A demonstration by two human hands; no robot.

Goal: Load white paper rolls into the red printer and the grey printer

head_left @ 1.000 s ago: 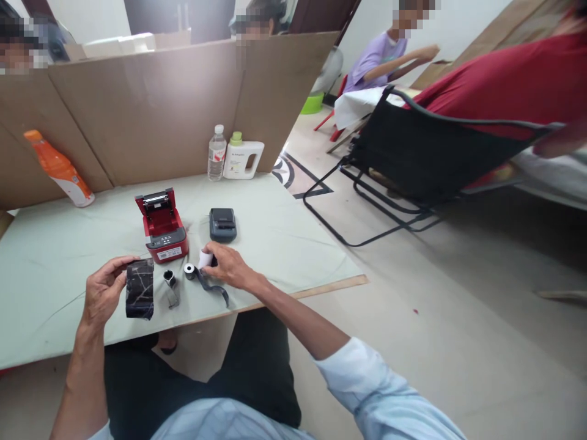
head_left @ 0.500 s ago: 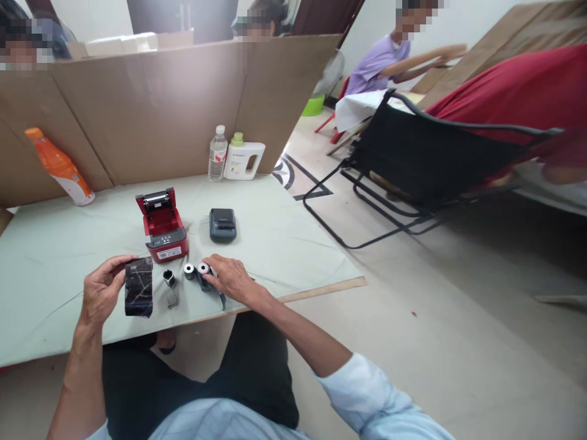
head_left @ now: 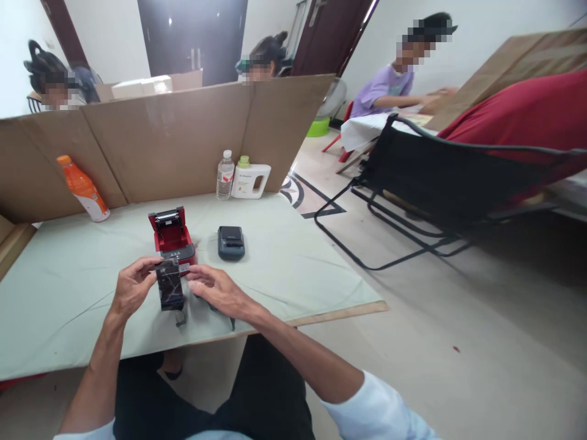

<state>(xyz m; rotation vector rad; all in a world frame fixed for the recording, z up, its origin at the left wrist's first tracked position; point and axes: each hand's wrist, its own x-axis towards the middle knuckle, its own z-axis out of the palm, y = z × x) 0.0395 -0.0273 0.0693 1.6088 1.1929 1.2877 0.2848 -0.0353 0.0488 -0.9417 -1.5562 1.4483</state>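
Note:
My left hand [head_left: 134,288] is closed on a black marble-patterned piece [head_left: 169,284], gripping its upper left edge above the table. My right hand [head_left: 220,293] is just right of that piece, thumb and fingers apart; I make out nothing between them. A curled strip [head_left: 180,316] shows below the marbled piece. Under my right hand a dark object [head_left: 224,313] is partly covered. The small white rolls beside it are hidden now. Behind my hands is a red and black label printer [head_left: 172,235] with its lid raised. A small dark grey printer [head_left: 231,243] lies to its right.
Along the cardboard screen [head_left: 165,140] stand an orange bottle [head_left: 85,189], a clear water bottle [head_left: 224,176] and a white jug [head_left: 251,179]. A black folding chair [head_left: 440,177] is right of the pale-covered table [head_left: 298,263]. Other people sit beyond.
My left hand has carried the marbled piece right, in front of the red printer. My right hand has left the white roll and moved toward the piece. The camera view has tilted up.

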